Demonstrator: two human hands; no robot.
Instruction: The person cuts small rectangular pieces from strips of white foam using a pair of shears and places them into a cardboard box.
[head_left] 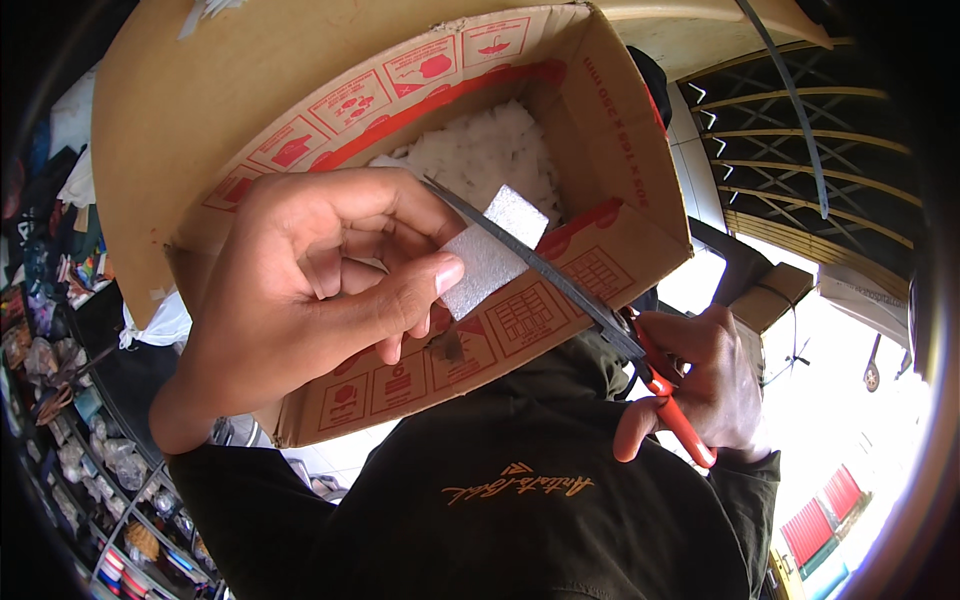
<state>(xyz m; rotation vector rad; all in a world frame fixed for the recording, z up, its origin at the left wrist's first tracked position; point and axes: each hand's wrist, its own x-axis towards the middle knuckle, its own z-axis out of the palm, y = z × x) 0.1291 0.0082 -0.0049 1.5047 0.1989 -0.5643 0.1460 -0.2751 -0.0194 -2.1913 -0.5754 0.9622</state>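
Note:
Between thumb and fingers, my left hand [330, 260] pinches a small piece of white foam sheet [478, 275]. My right hand [705, 370] grips a pair of scissors [560, 285] with red handles and dark blades. The blades lie across the foam piece, with one end of it showing beyond them. Below both hands is a cardboard box [650, 250] with red printing and its top open. Several white foam bits [490, 150] are piled inside it. My left hand hides part of the box's near left side.
A tan board or table surface [150, 130] lies behind the box. Shelves [120, 500] with many bagged goods stand at the left. On the right are a dark folding gate [800, 150] and a smaller brown carton [772, 297], with bright light beyond.

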